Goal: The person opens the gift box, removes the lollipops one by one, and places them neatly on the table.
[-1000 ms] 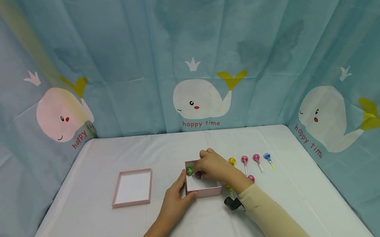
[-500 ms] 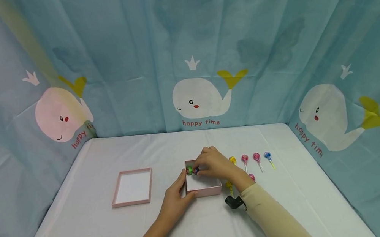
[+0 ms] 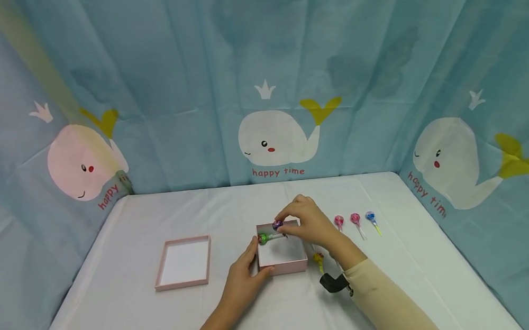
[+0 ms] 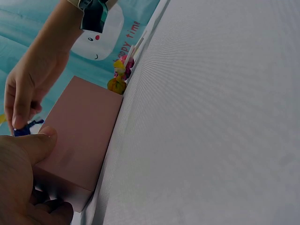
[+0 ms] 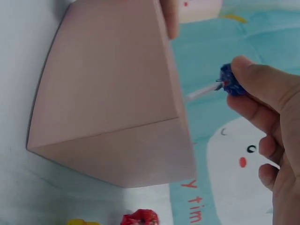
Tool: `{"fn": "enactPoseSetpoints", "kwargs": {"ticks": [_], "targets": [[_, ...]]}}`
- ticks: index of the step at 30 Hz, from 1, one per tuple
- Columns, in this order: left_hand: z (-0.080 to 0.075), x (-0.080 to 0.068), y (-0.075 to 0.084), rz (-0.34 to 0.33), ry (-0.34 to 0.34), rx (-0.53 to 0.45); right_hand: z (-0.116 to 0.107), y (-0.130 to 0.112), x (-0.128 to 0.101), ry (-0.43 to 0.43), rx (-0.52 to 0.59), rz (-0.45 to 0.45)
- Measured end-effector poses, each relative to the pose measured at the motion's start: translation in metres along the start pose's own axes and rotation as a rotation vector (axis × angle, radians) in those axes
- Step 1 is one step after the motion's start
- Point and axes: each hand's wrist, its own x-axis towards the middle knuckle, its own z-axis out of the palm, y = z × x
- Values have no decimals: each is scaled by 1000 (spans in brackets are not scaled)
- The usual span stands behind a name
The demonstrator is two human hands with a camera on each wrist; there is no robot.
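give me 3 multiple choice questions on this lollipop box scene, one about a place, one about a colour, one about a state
1. Where does the pink lid lie?
A. to the left of the pink box
B. on top of the box
C. behind the row of lollipops

2. What colour is the lollipop already lying in the pink box?
A. orange
B. green
C. white

3. What is the right hand doing?
A. lying flat on the table
B. gripping the lid
C. pinching a purple-blue lollipop over the box

Answers:
1 A: the lid sits apart on the white table, left of the box.
2 B: a green head shows inside the box.
3 C: the fingertips pinch its head above the box, while the left hand grips the box's near left corner.
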Motion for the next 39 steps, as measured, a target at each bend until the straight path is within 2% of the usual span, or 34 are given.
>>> {"fn": "enactPoseSetpoints", "kwargs": {"ticks": [9,17,25,31,39], "targets": [[1,-1,0,-21,5,2,-24,-13,-17,139,85,159],[3,-1,-1,-25,5,-3,-45,-14,-42,196,108,220],[3,-1,-1,-15,6,-20,-60,-7,-65,249,69,244],[3,-1,-1,-17,-4,-37,-68,4,-86,277,36,311],[2,-1,-1,-13,3,-17,-74,22,-114,311,21,355]]}}
